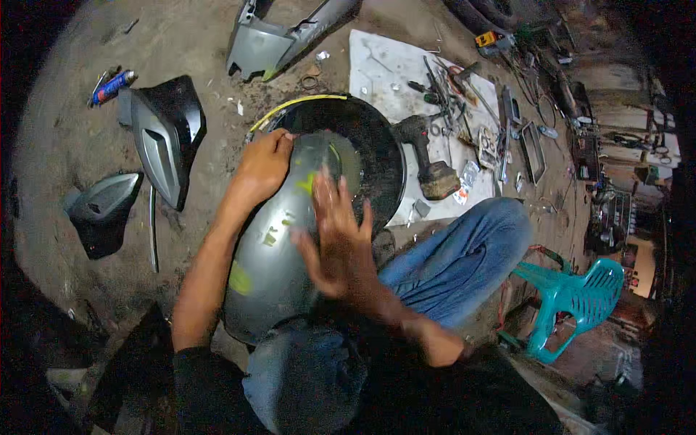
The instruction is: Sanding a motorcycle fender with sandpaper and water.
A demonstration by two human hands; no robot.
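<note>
A curved silver-grey motorcycle body panel [266, 266], shaped like a fender, slants from my lap over a round black basin [383, 157]. The basin holds murky water, and a yellow strip runs along part of its rim. Yellow-green patches and a few worn marks show on the panel. My left hand [267, 163] grips the panel's far left edge, its fingertips partly hidden. Over the panel's right side is my right hand [340, 239], fingers spread, slightly blurred and with nothing visible in it. Whether its palm touches the surface, I cannot tell.
At left lie two grey-and-black fairing pieces [163, 147] [106, 212] and a blue spray can [113, 87]. Another grey panel [261, 51] is beyond the basin. A cordless drill [429, 157] and hand tools rest on a white board [375, 70]. A teal plastic chair [590, 293] stands right.
</note>
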